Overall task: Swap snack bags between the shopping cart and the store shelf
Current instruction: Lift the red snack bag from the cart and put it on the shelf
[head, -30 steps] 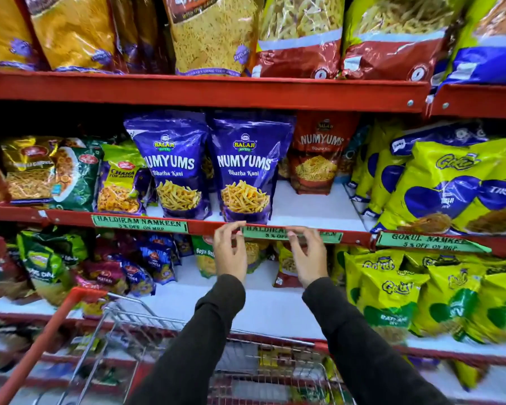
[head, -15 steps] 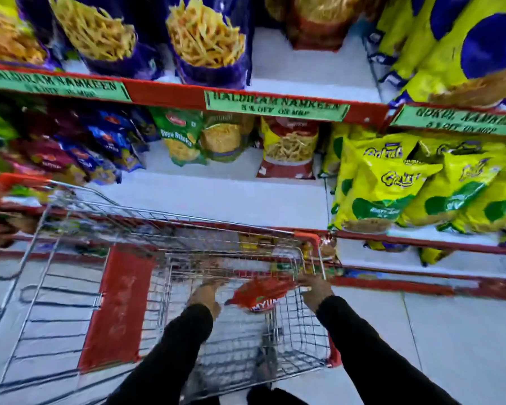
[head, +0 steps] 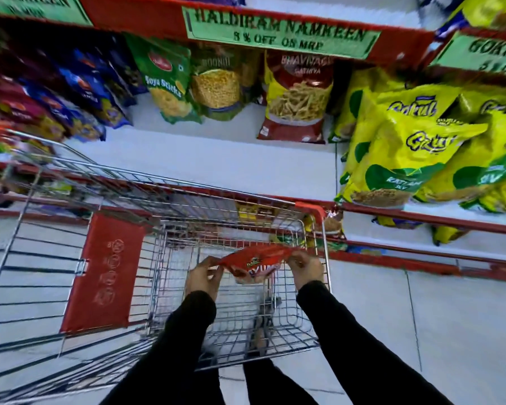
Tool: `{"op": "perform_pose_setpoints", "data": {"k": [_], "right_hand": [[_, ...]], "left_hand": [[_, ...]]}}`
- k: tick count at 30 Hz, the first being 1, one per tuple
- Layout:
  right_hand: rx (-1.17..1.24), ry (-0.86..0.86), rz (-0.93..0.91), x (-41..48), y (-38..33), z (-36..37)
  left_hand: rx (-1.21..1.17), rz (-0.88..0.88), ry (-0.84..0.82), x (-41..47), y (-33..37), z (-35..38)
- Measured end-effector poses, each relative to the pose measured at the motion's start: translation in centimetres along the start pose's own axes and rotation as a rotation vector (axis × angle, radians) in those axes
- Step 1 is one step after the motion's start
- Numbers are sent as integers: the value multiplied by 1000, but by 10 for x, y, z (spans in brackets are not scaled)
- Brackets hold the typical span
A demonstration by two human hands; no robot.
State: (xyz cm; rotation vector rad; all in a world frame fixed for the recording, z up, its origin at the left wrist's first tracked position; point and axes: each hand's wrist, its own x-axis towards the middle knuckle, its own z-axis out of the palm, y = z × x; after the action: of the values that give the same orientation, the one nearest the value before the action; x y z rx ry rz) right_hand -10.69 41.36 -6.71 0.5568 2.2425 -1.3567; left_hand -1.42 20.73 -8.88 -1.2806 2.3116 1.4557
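Pinching opposite top corners of the soft, crinkly red foil snack bag (head: 254, 260) inside the wire shopping cart (head: 170, 247), left hand (head: 203, 277) and right hand (head: 306, 268) close on it; likely light, crush-prone.

both arms wear long black sleeves (head: 360, 343), close-fitting, plain, no markings or seams legible. cuffs end at the wrists. left hand (head: 202, 277) and right hand (head: 306, 268) are bare: no gloves. dark trousers (head: 263, 384) show below, between the arms.
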Motion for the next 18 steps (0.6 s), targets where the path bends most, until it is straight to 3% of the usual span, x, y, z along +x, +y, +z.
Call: {"op": "perform_pose_setpoints", "data": {"k": [8,18], "right_hand": [[144,-55,-327,-53,-38,-35],[354,117,-765,-88,-135,-76]], "left_hand": [[-269,133,73,-42,35,-22],[-494,607,249,-73,155,-79]]}}
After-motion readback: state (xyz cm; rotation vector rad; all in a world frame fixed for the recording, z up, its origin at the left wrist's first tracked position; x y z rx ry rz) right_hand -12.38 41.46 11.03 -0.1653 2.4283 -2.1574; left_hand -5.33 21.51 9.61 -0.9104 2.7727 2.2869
